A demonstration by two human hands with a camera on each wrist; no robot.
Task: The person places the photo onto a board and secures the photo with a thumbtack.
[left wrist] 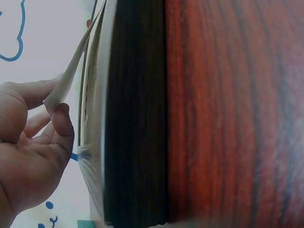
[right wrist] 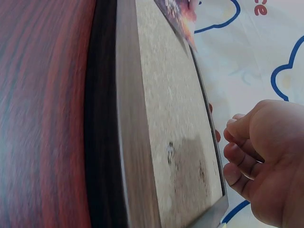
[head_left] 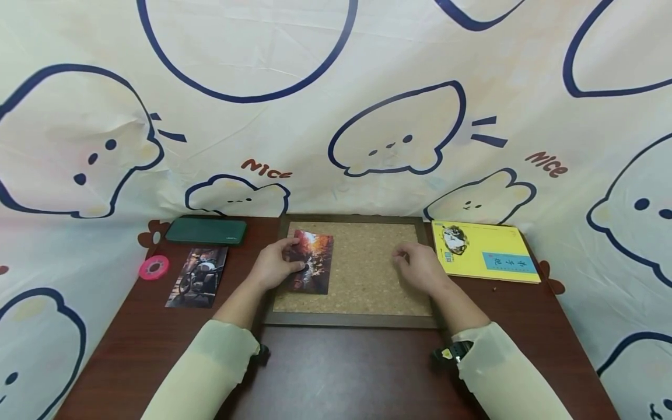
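Note:
A corkboard [head_left: 367, 268] in a dark frame lies on the table. Over its left part is a picture print [head_left: 317, 262] in red and orange. My left hand [head_left: 275, 263] pinches the print by its left edge, thumb on the front face. In the left wrist view the print [left wrist: 64, 92] bends away from the fingers, its pale side showing. My right hand [head_left: 419, 267] is above the board's right side, fingers curled in and thumb against the index finger. No object shows in the right hand [right wrist: 266, 156] in the right wrist view.
Left of the board are a dark green case [head_left: 206, 230], a pink roll of tape [head_left: 154, 268] and a motorcycle picture [head_left: 198, 279]. A yellow book [head_left: 480, 248] lies on the right, with a tiny object [head_left: 494, 289] below it. A printed cloth [head_left: 294, 128] hangs behind the table.

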